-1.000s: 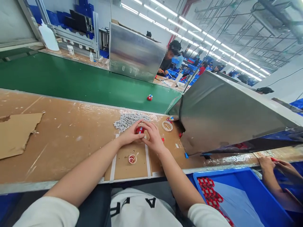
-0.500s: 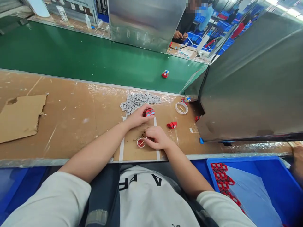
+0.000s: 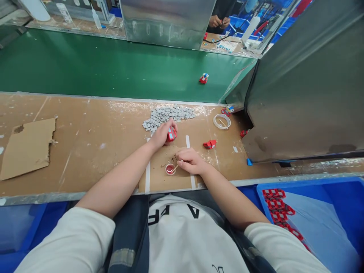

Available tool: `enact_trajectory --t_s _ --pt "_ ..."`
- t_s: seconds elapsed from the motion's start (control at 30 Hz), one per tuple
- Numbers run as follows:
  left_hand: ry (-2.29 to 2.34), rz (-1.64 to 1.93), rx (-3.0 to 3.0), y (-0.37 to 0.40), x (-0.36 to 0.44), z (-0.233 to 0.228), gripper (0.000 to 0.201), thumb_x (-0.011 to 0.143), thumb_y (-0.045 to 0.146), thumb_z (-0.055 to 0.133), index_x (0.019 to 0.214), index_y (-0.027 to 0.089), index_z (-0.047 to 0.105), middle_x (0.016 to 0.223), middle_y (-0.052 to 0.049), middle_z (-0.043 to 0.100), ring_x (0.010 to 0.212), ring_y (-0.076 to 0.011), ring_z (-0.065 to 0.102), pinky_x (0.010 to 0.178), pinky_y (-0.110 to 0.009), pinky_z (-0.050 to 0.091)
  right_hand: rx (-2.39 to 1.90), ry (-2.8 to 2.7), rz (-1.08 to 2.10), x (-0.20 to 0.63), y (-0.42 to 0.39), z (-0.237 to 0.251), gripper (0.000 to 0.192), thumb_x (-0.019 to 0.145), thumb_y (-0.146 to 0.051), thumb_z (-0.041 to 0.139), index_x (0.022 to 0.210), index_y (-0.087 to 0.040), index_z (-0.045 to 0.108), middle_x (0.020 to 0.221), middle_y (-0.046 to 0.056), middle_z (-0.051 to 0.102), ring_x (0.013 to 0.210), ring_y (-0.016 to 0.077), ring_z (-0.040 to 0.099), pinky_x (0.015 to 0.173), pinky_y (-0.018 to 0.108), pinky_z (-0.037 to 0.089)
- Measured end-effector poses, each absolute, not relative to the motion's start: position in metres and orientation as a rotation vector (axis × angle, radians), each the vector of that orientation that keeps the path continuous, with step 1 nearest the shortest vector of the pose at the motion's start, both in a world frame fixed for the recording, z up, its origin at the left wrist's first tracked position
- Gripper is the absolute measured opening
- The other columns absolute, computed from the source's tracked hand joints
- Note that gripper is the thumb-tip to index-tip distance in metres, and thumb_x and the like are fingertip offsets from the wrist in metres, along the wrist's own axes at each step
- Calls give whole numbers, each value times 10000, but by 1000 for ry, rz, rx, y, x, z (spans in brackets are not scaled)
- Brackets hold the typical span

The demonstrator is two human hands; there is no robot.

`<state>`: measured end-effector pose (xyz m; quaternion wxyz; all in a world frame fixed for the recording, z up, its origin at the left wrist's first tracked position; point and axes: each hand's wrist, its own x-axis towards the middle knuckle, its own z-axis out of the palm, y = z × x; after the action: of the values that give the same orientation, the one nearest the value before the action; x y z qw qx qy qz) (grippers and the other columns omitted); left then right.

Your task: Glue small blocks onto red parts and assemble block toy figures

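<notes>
My left hand [image 3: 164, 133] is closed around a small red toy car [image 3: 171, 134] with pale blue windows, just in front of a heap of grey rectangular pieces [image 3: 167, 115]. Between the fingers of my right hand [image 3: 190, 160] is a thin wooden stick [image 3: 175, 168]. The stick's far end reaches into a small round cup [image 3: 170, 169] of red liquid on the table. A second red toy car [image 3: 209, 144] lies to the right of both hands.
Cardboard [image 3: 28, 148] lies at the left of the brown table. A white tape roll [image 3: 222, 121] rests near a metal panel [image 3: 307, 94] on the right. A toy car [image 3: 204, 78] stands on the green belt [image 3: 113, 68]. A blue bin [image 3: 313, 182] with red parts is lower right. Across, another person's hands [image 3: 218, 22] show.
The red car in my left hand has turned to a more upright angle and shifted slightly left. My right hand has turned, and the stick now shows more clearly in the cup. The view has shifted.
</notes>
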<state>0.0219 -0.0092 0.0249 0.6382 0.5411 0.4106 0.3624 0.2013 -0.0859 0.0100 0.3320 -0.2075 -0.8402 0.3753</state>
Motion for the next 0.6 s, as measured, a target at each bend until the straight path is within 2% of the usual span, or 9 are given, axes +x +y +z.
enact_trajectory --t_s 0.1,0.2,0.33,0.6 --pt "912 761 1425 -10 20 27 679 1004 786 350 732 201 560 580 -12 551 500 -135 462 501 -272 370 -571 -2000 954 206 -86 7 522 1099 -478 441 648 -257 299 588 -31 324 534 142 330 560 319 277" --pt "874 687 1542 -12 20 27 661 1020 731 359 685 200 566 558 -19 573 517 -148 508 570 -292 441 -678 -1675 798 210 -85 5 530 1074 -489 499 633 -248 331 582 -21 362 521 137 361 551 315 306" --pt "919 662 1565 -13 22 25 601 1029 654 372 699 199 584 562 -19 593 509 -153 517 562 -292 448 -889 -1505 536 212 -83 6 492 1063 -474 509 644 -238 405 614 4 436 564 155 428 582 331 340" --pt "1001 675 1664 -12 24 25 540 1018 562 395 675 198 600 548 -4 543 536 -161 509 577 -286 470 -913 -1649 430 209 -79 9 421 1067 -332 502 671 -237 392 638 -13 414 591 144 415 602 316 328"
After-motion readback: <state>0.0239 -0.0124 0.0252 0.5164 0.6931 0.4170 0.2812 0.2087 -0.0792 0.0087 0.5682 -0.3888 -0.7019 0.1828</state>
